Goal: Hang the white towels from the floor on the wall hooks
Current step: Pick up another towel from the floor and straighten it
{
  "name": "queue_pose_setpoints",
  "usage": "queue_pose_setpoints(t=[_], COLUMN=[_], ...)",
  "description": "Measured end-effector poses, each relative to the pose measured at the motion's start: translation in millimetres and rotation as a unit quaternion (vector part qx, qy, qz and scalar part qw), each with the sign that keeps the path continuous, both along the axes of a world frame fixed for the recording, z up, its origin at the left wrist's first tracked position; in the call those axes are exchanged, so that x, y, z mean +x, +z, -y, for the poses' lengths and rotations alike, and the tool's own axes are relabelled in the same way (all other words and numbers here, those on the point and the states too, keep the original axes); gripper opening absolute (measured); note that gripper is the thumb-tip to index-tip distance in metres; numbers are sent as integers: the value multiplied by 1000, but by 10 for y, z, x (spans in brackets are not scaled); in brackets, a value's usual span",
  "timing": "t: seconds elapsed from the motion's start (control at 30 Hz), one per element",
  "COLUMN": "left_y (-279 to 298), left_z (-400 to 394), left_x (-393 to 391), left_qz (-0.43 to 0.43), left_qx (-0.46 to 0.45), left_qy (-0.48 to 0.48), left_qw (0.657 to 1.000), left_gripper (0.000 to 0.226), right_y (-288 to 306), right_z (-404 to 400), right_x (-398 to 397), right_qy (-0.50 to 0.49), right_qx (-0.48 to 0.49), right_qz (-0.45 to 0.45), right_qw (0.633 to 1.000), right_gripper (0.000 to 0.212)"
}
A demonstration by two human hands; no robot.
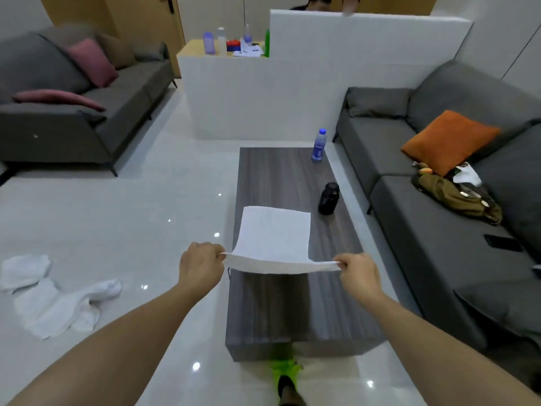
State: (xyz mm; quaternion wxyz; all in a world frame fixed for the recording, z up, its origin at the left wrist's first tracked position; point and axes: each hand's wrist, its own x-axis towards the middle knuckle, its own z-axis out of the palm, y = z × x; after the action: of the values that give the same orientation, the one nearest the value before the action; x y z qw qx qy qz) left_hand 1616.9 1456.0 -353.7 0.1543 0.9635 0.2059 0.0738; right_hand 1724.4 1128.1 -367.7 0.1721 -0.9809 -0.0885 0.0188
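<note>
Grey coffee table below, white towel stretched flat above it, left hand and right hand each pinching a corner. Keep it taut, no sagging; more towels wait on the floor.

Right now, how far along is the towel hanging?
Nothing looks hung; no wall hooks are in view. In hand: the left hand and right hand pinch one flat white towel above the grey wooden table. Left: crumpled white towels on the floor.
</note>
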Motion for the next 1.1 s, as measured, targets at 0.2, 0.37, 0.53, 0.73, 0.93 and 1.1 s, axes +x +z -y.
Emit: queue_pose_setpoints(t=[0.2, 0.37, 0.53, 0.73, 0.93, 1.1], left_y=[-515, -734, -973, -1280, -1759, -2315], left_z=[119, 70, -114, -444, -694, -453], left_x=[-300, -36, 519, 1407, 2174, 2045], left_qz=[-88, -133, -168, -192, -171, -260], left_qx=[1, -7, -28, -55, -98, -152], left_qy=[-39, -37, -9, 44, 105, 108], left_qw=[995, 990, 985, 979, 975, 948], left_gripper=[27, 26, 22, 20, 27, 31], right_y=[-419, -553, -800, -1153, -1608, -2177], right_z=[224, 163, -68, -529, -986, -996], right_x=[-337, -36, 583, 1696, 2585, 2405], right_qy=[-10, -22, -29, -6, -19, 15], right_qx=[-34, -40, -38, -37, -13, -34], right_qz=[-74, -91, -113, -144, -114, -200], right_qw=[997, 995, 992, 989, 993, 979], right_gripper=[33, 22, 16, 17, 21, 27])
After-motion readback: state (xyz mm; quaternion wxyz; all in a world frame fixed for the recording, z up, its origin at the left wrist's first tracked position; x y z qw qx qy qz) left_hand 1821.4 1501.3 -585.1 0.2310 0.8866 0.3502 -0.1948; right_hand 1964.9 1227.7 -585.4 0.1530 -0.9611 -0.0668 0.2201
